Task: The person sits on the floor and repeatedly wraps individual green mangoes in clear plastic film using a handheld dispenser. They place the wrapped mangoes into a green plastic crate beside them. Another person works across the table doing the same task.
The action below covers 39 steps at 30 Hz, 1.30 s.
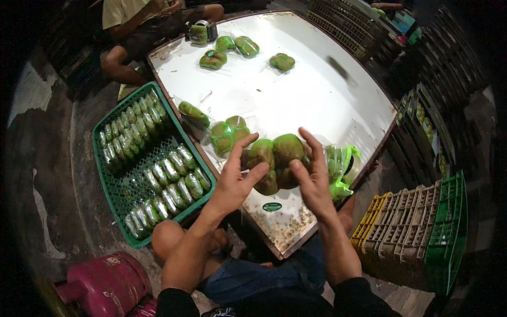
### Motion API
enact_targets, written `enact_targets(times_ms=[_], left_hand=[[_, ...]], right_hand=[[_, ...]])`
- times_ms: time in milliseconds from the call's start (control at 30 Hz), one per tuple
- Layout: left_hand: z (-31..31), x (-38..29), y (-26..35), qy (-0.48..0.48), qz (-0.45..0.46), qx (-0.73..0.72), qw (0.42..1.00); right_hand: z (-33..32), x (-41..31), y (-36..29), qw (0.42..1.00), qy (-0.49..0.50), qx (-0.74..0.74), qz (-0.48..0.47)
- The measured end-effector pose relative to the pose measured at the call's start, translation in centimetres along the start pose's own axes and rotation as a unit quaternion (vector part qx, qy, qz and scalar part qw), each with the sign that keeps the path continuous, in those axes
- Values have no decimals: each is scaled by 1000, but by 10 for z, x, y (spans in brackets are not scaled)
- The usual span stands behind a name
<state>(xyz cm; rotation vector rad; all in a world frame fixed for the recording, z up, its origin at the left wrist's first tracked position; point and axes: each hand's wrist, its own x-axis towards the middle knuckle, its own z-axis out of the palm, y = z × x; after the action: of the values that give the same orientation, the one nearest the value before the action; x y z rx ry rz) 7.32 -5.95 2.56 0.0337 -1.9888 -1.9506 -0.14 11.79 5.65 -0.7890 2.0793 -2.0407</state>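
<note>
Between my two hands, above the near part of a white table (285,95), is a cluster of green-brown round fruits (277,158). My left hand (235,182) grips its left side, thumb in front. My right hand (315,182) holds its right side, with thumb and fingers against it. Just left of my left hand lie fruits in clear plastic wrap (223,136). Right of my right hand stands a bright green tape dispenser (344,170) with wrapped packs beside it. An oval green label (272,207) lies on the stained near corner of the table.
A green plastic basket (115,202) with rows of wrapped fruit packs stands at the left. More packs (282,62) and another tape dispenser (202,32) are at the far side, near a seated person (130,23). Stacked crates (412,226) stand right; a pink gas cylinder (107,283) is lower left.
</note>
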Motion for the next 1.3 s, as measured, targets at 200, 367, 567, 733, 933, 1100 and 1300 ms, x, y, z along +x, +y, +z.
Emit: enact_targets(times_ms=[200,367,567,733,933,1100,1300], left_hand=[[44,-25,-8,165,-82,26,983],[61,-37,-2,234,34,37,971],[62,-46,18,195,255,157,934],[62,-47,31,239,286,107,922],[67,-41,28,200,166,-50,964],[54,-31,28,184,141,-6,973],[62,-20,40,287,354,68,887]], right_hand=[[15,-20,14,969,146,-138,-144],[8,-59,-4,980,195,29,34],[-22,-78,-18,984,106,-98,-102],[-28,-81,-23,988,132,-33,-70],[-25,-67,-22,983,134,74,-101],[-11,-57,-25,978,111,133,-119],[3,-47,-34,964,66,258,-15]])
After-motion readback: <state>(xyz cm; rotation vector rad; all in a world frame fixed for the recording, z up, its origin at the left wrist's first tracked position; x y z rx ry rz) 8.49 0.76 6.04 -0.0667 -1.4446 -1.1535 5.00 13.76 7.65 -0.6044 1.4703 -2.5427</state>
